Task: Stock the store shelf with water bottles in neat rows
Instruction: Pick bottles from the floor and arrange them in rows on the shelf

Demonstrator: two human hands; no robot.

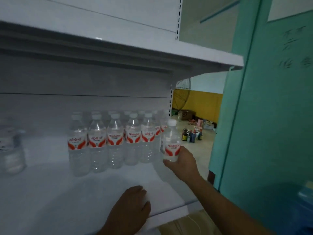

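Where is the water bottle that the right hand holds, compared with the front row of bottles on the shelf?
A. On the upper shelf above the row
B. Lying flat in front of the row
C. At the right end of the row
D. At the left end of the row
C: the right hand grips the water bottle upright by its lower part, just right of the last bottle of the front row, near the shelf end.

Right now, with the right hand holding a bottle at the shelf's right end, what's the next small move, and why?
Probably set the held bottle down at the right end of the front row, label facing out. The right hand grips it low, upright, just right of the row's last bottle, and the shelf looks bare below it. The left hand rests on the shelf near its front edge.
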